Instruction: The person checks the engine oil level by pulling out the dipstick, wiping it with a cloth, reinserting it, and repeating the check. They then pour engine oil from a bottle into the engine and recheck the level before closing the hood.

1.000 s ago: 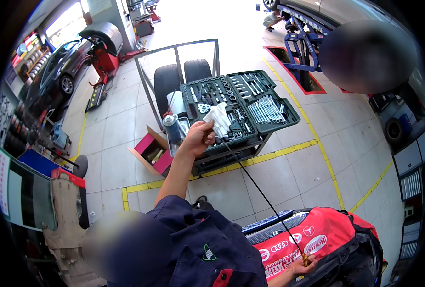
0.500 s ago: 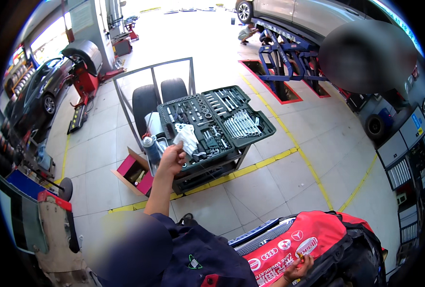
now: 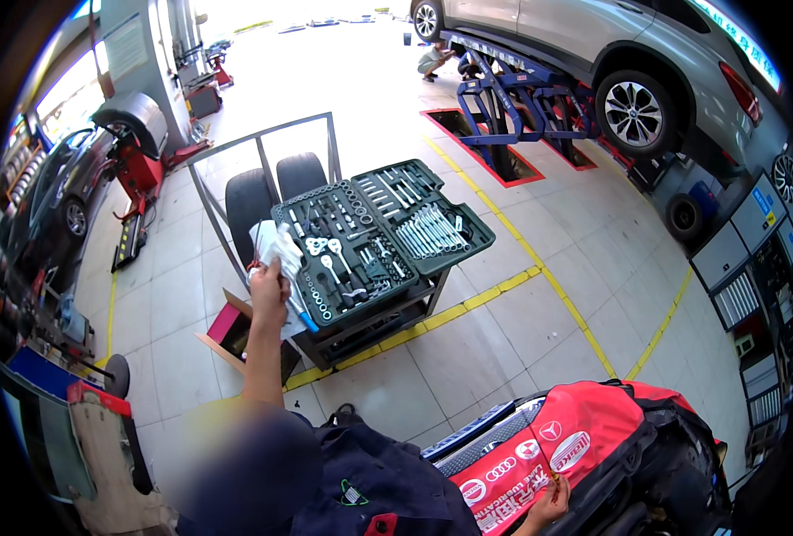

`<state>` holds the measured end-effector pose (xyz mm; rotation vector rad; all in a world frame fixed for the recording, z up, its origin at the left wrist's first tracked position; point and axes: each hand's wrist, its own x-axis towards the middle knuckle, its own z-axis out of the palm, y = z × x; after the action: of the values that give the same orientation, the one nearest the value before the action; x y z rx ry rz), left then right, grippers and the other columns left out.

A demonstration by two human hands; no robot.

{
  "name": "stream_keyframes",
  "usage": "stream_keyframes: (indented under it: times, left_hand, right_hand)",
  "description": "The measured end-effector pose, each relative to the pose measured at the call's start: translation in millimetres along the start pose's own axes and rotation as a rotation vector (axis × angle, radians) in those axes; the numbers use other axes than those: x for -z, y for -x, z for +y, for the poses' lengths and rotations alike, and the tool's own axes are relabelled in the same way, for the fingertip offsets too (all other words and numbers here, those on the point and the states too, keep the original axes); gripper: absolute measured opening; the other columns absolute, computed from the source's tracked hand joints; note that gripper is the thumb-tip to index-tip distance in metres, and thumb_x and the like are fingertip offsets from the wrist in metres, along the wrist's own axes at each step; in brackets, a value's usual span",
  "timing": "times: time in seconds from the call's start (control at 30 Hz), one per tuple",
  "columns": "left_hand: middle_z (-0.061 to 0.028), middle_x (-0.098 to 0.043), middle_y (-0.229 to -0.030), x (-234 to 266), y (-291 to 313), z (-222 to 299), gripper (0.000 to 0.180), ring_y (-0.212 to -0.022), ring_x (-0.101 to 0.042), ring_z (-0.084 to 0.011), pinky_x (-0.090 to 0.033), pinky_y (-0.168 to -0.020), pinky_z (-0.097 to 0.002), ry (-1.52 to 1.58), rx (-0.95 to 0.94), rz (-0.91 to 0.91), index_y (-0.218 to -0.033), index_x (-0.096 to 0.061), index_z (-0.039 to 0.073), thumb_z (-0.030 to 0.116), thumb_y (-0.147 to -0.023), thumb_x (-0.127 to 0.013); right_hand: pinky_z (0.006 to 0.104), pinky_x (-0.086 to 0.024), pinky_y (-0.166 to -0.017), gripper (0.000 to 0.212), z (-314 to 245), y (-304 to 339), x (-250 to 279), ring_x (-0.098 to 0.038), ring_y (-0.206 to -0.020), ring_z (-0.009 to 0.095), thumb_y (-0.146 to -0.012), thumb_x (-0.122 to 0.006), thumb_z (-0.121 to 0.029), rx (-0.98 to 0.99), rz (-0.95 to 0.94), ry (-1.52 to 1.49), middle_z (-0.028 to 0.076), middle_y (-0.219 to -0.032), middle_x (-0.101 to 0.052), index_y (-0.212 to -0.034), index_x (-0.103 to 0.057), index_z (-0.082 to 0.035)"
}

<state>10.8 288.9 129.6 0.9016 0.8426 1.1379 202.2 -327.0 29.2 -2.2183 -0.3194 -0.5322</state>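
In the middle left of the frame the left hand (image 3: 269, 290) is raised at the end of a stretched arm, and its fingers are closed around a crumpled white rag (image 3: 276, 243), which stands up above the fist in front of the left edge of an open tool case (image 3: 387, 232). The case lies flat on a low cart (image 3: 374, 326) so that both halves, full of sockets and a row of wrenches (image 3: 432, 234), face upward and every piece is easy to see and to take. A blue-handled tool (image 3: 305, 317) lies at the near left corner of the case, just beside the wrist; if the hand also touches it I cannot tell, because the view is small there. Two black tyres (image 3: 276, 188) stand upright behind the cart inside a grey metal frame (image 3: 262, 147), which keeps them from rolling. An open cardboard box (image 3: 235, 335) sits on the floor at the left of the cart. At the bottom right of the frame the right hand (image 3: 553, 502) rests on a red cover (image 3: 584, 429) spread over the front of a car, probably to protect the paint; its fingers seem bent, but whether they pinch something I cannot tell. In the upper right a silver car (image 3: 611, 45) stands on a blue lift (image 3: 521, 98).
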Motion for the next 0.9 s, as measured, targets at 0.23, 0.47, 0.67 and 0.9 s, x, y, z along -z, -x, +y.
stream_keyframes:
  times: [0.23,0.47,0.67,0.9]
  left_hand:
    - [-0.0021,-0.058,-0.07,-66.3,118.6,-125.0,0.014,-0.054,-0.05,-0.0103,-0.039,-0.046,-0.0253,-0.348,0.532,-0.436,-0.082,-0.059,0.005,0.019,-0.082,-0.059]
    - [-0.0005,-0.055,-0.067,-113.5,214.1,-151.6,0.02,-0.059,-0.048,-0.0075,-0.039,-0.05,-0.0254,-0.51,0.591,-0.999,-0.087,-0.063,-0.001,0.017,-0.084,-0.054]
    - [-0.0071,-0.06,-0.095,-94.9,212.5,-136.5,0.027,-0.086,-0.056,-0.0144,-0.044,-0.076,-0.0277,0.137,0.974,-1.129,-0.107,-0.054,-0.004,0.015,-0.089,-0.047]
    - [-0.0066,-0.06,-0.1,-84.2,221.0,-151.8,0.029,-0.096,-0.054,-0.0152,-0.042,-0.087,-0.0296,0.086,0.844,-1.085,-0.107,-0.054,0.0,0.023,-0.091,-0.049]
  right_hand:
    - [0.0229,-0.048,-0.06,0.018,-58.1,10.0,-69.6,-0.058,-0.067,0.013,-0.085,-0.056,-0.006,-0.243,-0.024,-0.62,0.01,-0.087,-0.064,-0.098,-0.061,0.007]
    - [0.021,-0.046,-0.062,0.017,-162.4,24.9,-130.2,-0.056,-0.066,0.01,-0.086,-0.058,-0.01,-0.39,-0.353,-0.929,0.006,-0.075,-0.061,-0.093,-0.061,0.005]
    - [0.0215,-0.046,-0.062,0.019,-168.7,26.4,-131.3,-0.057,-0.066,0.01,-0.086,-0.058,-0.01,-0.41,-0.43,-0.884,0.007,-0.076,-0.061,-0.092,-0.06,0.008]
    - [0.0209,-0.045,-0.059,0.015,-172.7,21.6,-130.1,-0.057,-0.065,0.009,-0.085,-0.058,-0.007,-0.287,-0.541,-0.818,0.006,-0.072,-0.061,-0.092,-0.061,0.006]
